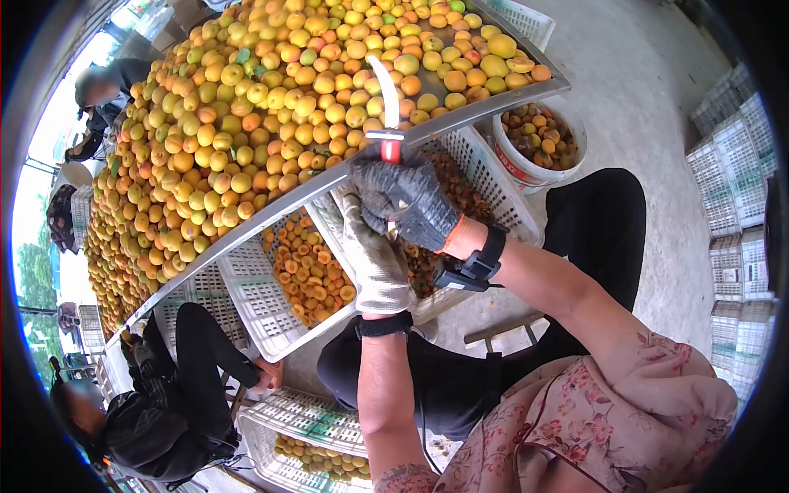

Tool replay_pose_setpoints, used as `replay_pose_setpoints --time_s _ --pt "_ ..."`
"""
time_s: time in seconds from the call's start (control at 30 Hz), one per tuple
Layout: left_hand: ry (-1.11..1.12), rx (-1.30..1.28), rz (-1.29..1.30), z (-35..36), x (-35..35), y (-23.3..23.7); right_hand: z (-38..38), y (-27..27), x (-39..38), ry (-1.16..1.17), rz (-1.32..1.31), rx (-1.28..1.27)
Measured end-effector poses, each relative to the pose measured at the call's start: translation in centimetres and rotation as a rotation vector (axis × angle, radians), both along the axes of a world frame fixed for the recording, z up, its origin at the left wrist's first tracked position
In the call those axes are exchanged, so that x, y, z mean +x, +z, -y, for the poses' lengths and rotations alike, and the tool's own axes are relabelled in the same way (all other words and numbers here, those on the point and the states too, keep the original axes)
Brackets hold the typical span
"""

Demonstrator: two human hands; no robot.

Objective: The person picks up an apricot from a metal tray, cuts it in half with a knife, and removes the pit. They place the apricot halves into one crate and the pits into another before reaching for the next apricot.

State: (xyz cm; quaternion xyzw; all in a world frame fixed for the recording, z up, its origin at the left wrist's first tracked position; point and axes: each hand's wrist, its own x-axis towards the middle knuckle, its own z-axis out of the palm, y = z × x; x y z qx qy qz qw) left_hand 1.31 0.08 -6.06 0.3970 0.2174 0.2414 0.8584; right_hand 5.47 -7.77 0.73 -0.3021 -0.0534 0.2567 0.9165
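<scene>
My right hand (411,193), in a dark grey glove, is closed round the red handle of a curved knife (386,103), its blade pointing up over the table edge. Close beside it, my left hand (370,246) wears a pale glove; its fingertips are partly hidden behind the right hand, so what they hold is unclear. Whole apricots (271,90) are heaped on the metal-edged table (485,104). Below my hands, one white crate (267,333) holds halved apricots (308,267), and another crate (493,177) contains brownish pieces.
A white bucket (530,174) of apricots stands right of the crates. Another crate (308,421) with fruit sits below. A seated co-worker (156,419) is at the lower left, another person (107,94) at the upper left. Stacked crates (735,189) line the right.
</scene>
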Motion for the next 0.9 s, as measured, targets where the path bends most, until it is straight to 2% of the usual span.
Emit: replay_pose_setpoints --time_s 0.03,0.07,0.1,0.17,0.2,0.23,0.3,0.33,0.37,0.43,0.5,0.57,0.6,0.7,0.73,0.83,0.9 --pt "0.004 0.147 0.010 0.1 0.1 0.4 0.8 -0.7 0.4 0.070 0.021 0.134" --pt "0.024 0.201 -0.138 0.1 -0.5 1.6 1.6 -1.1 0.8 0.061 0.039 0.105" --pt "0.036 0.206 -0.132 -0.3 -0.8 2.1 2.2 -1.4 1.5 0.022 0.077 -0.023" --pt "-0.131 0.027 0.003 -1.2 -1.3 2.6 3.2 -1.3 1.7 -0.012 0.028 -0.214" --pt "-0.142 -0.027 0.021 -1.4 -1.3 2.7 4.0 -1.1 1.7 0.052 0.044 -0.329" --pt "-0.138 -0.030 0.017 -1.2 -1.3 3.0 3.9 -0.9 1.3 0.056 0.041 -0.331" --pt "-0.065 -0.094 0.018 -0.5 -1.5 3.5 3.6 -0.6 0.1 0.030 0.319 -0.568" --pt "-0.074 -0.109 0.015 -1.5 -1.5 1.4 3.1 -2.2 0.0 0.023 0.496 -0.535" --pt "-0.078 -0.110 0.011 -1.3 -1.7 1.6 2.5 -2.8 -0.3 -0.111 0.760 -0.811" --pt "-0.144 -0.104 0.078 -1.0 -2.0 2.3 2.4 -2.5 -1.4 -0.178 0.953 -1.177" --pt "-0.076 -0.119 0.058 -1.2 -2.3 2.2 2.2 -2.6 -1.6 -0.166 0.987 -1.196" --pt "-0.116 0.274 -0.023 -0.8 -2.9 2.6 2.5 -2.9 -1.6 -0.163 1.026 -1.228" --pt "-0.124 -0.242 0.139 -1.6 -2.5 1.2 2.7 -3.2 -1.5 -0.148 1.017 -1.224" --pt "-0.115 -0.342 0.094 -1.0 -3.2 2.8 3.2 -4.2 -1.1 -0.160 0.988 -1.183" --pt "-0.223 -0.260 0.206 -1.3 -3.3 2.9 3.3 -4.7 -1.1 -0.178 0.984 -1.212" --pt "-0.201 -0.253 0.211 -1.6 -3.8 3.7 3.7 -5.2 -1.2 -0.226 0.944 -1.153" --pt "-0.143 -0.297 0.180 -2.1 -3.8 3.7 4.0 -4.3 -1.1 -0.113 0.887 -1.094"
